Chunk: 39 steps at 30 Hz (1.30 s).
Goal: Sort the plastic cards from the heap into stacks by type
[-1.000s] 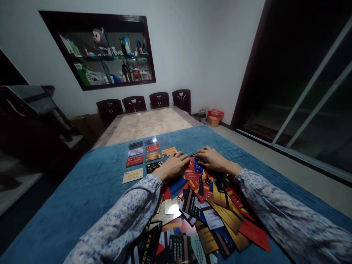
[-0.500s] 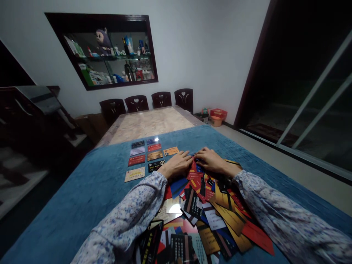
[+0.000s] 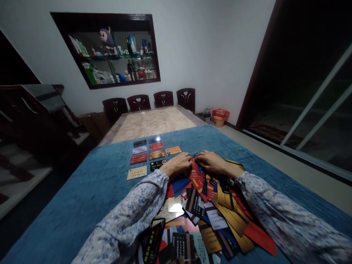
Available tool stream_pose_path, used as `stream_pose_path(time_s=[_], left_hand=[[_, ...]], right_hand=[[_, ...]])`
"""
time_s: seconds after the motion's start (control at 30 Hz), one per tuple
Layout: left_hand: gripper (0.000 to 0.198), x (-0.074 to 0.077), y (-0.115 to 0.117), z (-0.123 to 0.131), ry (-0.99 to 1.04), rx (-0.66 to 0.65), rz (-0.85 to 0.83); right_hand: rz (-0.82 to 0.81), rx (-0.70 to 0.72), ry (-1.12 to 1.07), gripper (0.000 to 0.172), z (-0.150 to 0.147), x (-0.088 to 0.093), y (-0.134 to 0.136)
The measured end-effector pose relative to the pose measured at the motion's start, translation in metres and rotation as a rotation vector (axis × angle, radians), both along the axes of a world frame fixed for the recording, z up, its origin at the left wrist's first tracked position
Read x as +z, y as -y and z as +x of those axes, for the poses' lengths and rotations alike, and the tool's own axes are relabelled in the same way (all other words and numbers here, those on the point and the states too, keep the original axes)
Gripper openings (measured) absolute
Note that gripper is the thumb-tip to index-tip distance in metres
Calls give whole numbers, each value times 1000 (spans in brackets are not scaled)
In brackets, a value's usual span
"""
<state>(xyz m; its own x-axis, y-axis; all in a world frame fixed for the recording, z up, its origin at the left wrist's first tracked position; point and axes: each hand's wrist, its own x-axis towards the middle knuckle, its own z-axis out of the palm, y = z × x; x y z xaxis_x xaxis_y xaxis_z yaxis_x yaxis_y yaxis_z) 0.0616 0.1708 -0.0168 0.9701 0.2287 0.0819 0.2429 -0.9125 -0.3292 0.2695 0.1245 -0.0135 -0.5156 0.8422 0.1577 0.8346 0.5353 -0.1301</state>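
Observation:
A heap of plastic cards (image 3: 195, 200) in red, gold, black, white and blue lies face up and face down between my forearms. At its far edge my left hand (image 3: 178, 164) is closed, fingers curled downward, its fingertips mostly hidden. Close beside it, my right hand (image 3: 210, 161) has its fingers bent inward over a red card (image 3: 194, 167) and a blue card (image 3: 201, 169); what the fingertips pinch is hidden. Left of the hands, several cards lie face up in two columns, with an orange card (image 3: 173, 150) to their right and a cream card (image 3: 136, 172) nearest me.
A blue cloth (image 3: 90, 187) covers the near part of the table; the bare stone-patterned top (image 3: 148, 123) stretches beyond. Dark wooden chairs (image 3: 137, 102) line the far end. A wall shelf (image 3: 129, 55) holds a plush toy and bottles. Red and orange containers (image 3: 219, 117) sit on the floor.
The view has shifted slightly. My left hand's fingers have curled in more, where they were stretched flatter over the cards before. My right hand stays at about the same spot.

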Motion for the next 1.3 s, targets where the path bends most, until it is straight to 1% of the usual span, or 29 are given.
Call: stream_pose_path(time_s=[0.07,0.13,0.27,0.33,0.47,0.53,0.63,0.73,0.83,0.9,1.07,1.2,1.3], left_hand=[[14,2,2,-2,1,-1,9],[12,6,6,-4,4,-2,2],[9,13,14,-10,17,34,-91],[16,13,18,-12,45,70,-144],[42,7,21,-16,68,99,-210],[45,6,23,-19,62,103,-226],[44,9,27,-24,61,106,-239],[43,16,31,-30,54,111,-248],[31,20,33,-32,53,125,-229],[23,18,33,-33,69,121,-190],[20,11,33,-38,95,80,-95],[21,10,37,-49,113,63,-83],[21,9,42,-56,143,81,-109]], right_hand=[[-18,20,-8,33,1,0,0],[-26,0,-12,36,2,0,1],[-32,-48,-25,40,5,-1,0],[-29,-55,-33,41,5,-3,0],[7,-55,-47,41,4,-5,0],[14,-41,-49,37,2,-5,2],[-1,11,-50,31,-1,-2,6],[-20,60,-58,30,-6,2,10],[-43,74,-56,31,-11,4,11],[-51,77,-46,32,-13,4,10],[-51,123,-27,31,-19,7,8],[-45,161,-27,25,-23,7,8],[-21,220,-42,21,-26,7,7]])
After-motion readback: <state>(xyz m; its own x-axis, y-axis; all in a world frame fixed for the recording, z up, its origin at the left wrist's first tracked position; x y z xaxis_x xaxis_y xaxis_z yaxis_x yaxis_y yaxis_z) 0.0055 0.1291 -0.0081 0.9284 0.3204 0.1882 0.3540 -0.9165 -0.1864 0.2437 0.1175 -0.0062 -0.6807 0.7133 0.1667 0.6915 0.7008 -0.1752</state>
